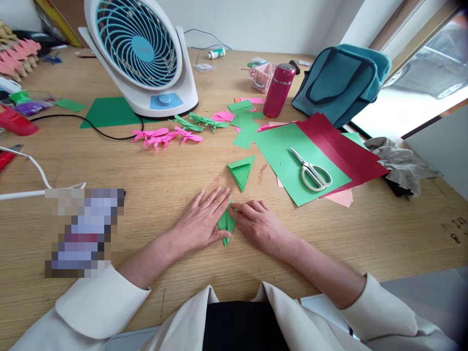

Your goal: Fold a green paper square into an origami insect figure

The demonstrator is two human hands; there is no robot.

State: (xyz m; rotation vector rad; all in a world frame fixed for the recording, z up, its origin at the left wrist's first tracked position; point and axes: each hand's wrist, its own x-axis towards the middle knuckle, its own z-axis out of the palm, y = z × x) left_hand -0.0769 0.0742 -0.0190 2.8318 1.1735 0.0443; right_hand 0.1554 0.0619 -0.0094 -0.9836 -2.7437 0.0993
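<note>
A narrow green folded paper [227, 223], pointed at the bottom with a crease down its middle, lies on the wooden table in front of me. My left hand [201, 222] rests flat over its left side, fingers stretched out and thumb across the lower part. With curled fingers, my right hand [265, 228] pinches the paper's upper right edge. Part of the sheet is hidden under both hands. Just beyond them lies a second green piece, a folded triangle [242, 172], touched by neither hand.
Scissors [311, 171] lie on green sheets [278, 151] and red sheets [343, 151] at right. Pink paper figures [166, 137] and green ones [201, 122] sit before a fan [142, 53]. Behind stand a bottle [280, 90] and teal bag [340, 85]. A blurred phone-like object [86, 229] lies left.
</note>
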